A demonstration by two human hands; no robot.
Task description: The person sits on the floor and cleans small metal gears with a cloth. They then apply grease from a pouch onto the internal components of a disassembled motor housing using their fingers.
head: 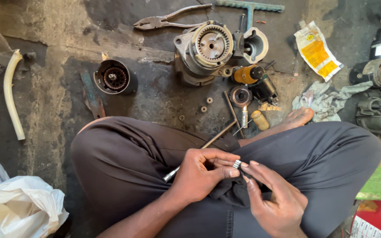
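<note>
A repair workshop: pliers [168, 20], dismantled motor housing [208, 50], grimy floor [49, 88].

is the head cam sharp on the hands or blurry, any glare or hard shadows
Head view: even, soft daylight with no hard shadows; the left hand, right hand and the small silver ring pinched between them are fairly sharp; the white plastic bag at the lower left is bright, nearly washed out; the frame edges bend slightly.

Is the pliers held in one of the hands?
No, the pliers lie on the floor beyond the knees, while the left hand and right hand pinch a small metal part.
</note>
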